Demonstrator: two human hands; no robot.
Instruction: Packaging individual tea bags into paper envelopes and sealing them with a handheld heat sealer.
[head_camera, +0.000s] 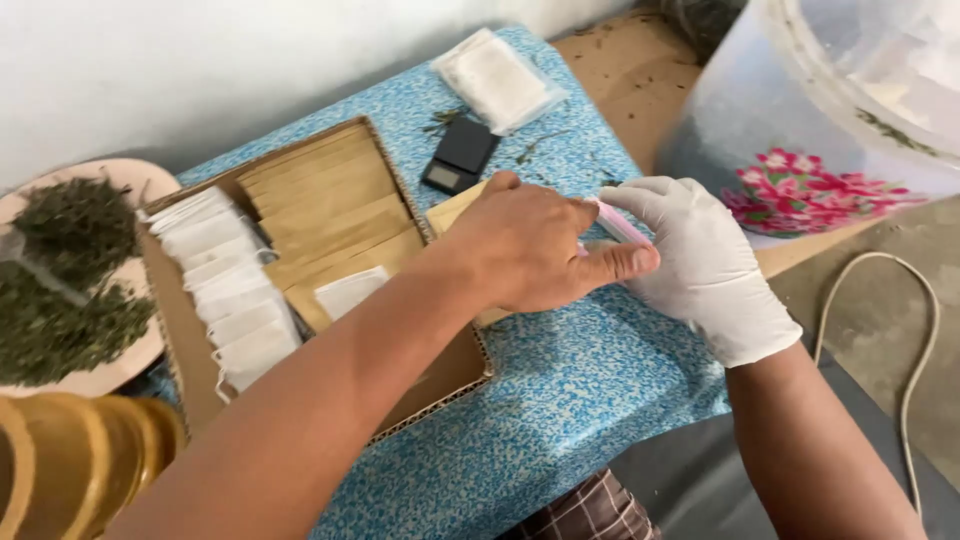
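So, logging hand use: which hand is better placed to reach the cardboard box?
Probably left: both hands pinch the pink strip, but the bare left hand lies beside the cardboard box; the gloved right hand sits farther away.

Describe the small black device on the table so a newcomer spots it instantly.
Start at the shallow cardboard box on the blue patterned tablecloth. Just past its far right corner lies the flat black pocket scale, beside a clear packet of white bags. It is the only black item there.
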